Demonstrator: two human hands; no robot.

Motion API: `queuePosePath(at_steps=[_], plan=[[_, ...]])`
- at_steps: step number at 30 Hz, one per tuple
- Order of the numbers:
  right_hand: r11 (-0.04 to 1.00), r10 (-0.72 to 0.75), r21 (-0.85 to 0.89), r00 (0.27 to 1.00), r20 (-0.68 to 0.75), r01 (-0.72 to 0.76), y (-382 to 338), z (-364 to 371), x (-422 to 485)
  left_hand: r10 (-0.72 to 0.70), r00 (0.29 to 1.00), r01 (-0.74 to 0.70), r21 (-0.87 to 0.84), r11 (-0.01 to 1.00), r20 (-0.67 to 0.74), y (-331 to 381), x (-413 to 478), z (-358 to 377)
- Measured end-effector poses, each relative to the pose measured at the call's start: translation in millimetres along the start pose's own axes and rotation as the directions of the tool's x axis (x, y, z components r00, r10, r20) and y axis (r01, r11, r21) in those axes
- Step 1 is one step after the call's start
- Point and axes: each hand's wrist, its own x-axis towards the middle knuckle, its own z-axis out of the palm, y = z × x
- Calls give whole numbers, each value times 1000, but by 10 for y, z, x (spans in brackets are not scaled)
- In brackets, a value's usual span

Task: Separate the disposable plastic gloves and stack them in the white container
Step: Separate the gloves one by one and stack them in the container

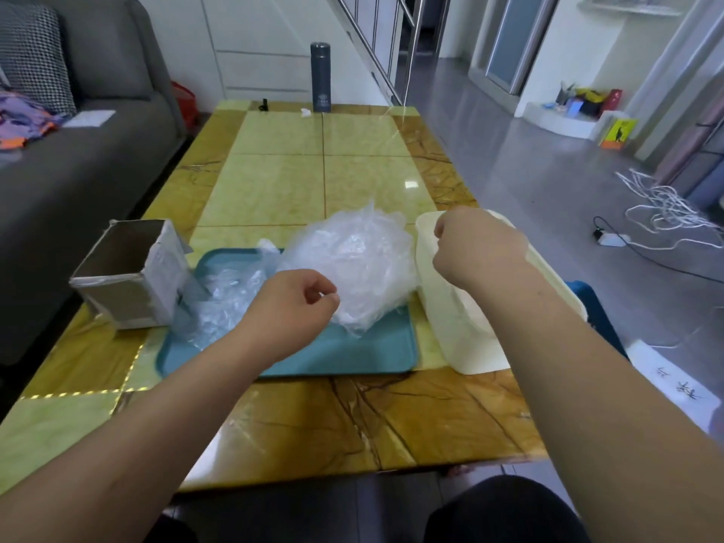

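Note:
A crumpled heap of clear plastic gloves (352, 264) lies on a teal tray (352, 356), and more loose gloves (225, 295) are spread over the tray's left half. My left hand (292, 303) hovers over the tray at the heap's near-left edge, thumb and forefinger pinching a bit of clear film from the heap. The white container (462, 335) stands just right of the tray, its inside mostly hidden by my right forearm. My right hand (478, 244) is above the container's far end with fingers curled; I see nothing in it.
An open silver-grey cardboard box (129, 284) lies tilted on the tray's left edge. A dark thermos (320, 77) stands at the table's far end. A grey sofa (78, 158) runs along the left side. White cords (662, 205) lie on the floor to the right.

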Motion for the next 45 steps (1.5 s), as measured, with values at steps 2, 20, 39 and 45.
queuePosePath(at_steps=[2, 20, 39, 45], plan=[[996, -53, 70, 993, -103, 60, -248, 27, -142, -8, 1000, 14, 209, 978, -26, -246, 8, -91], [749, -355, 621, 931, 81, 231, -988, 1254, -291, -49, 998, 32, 361, 932, 39, -1029, 124, -341], [312, -249, 941, 967, -52, 131, -1000, 1031, -484, 133, 985, -110, 198, 974, -110, -902, -36, -446], [285, -179, 949, 980, -88, 138, -945, 878, -587, 6, 975, -55, -217, 975, -221, -768, -168, -688]])
